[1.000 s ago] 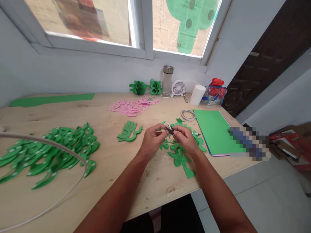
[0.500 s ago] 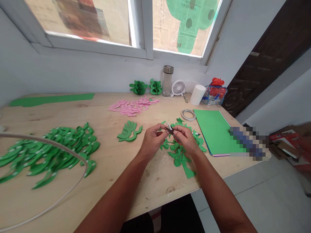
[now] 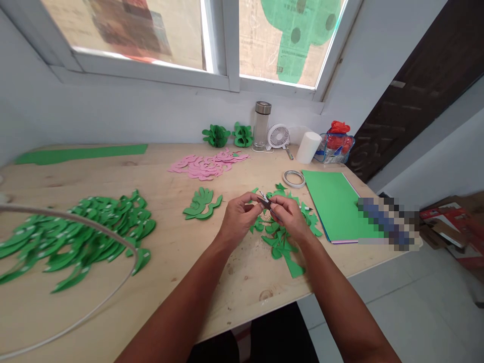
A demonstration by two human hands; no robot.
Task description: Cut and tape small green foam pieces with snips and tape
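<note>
Above a heap of green paper scraps (image 3: 282, 242), both hands meet on a small dark tool with a pale, narrow tip (image 3: 264, 200); its exact kind is too small to make out. My left hand (image 3: 240, 217) pinches it from the left between thumb and fingers. From the other side, my right hand (image 3: 289, 216) grips it, fingers bent and closed. Part of the tool is hidden by the fingertips. A small stack of green leaf-shaped cutouts (image 3: 201, 203) lies left of my left hand. A pen-like tip (image 3: 308, 208) shows among the scraps behind my right hand.
Many green curved cutouts with white tabs (image 3: 94, 227) lie left, behind a pale cable (image 3: 121, 242). Pink cutouts (image 3: 204, 165), a tape roll (image 3: 294, 179), green sheets (image 3: 340, 206), a glass bottle (image 3: 261, 126), a fan (image 3: 279, 136) and a white roll (image 3: 309, 147) are on the table.
The view has shifted very slightly. Both hands keep the same hold on the small dark tool, with no clear movement.
</note>
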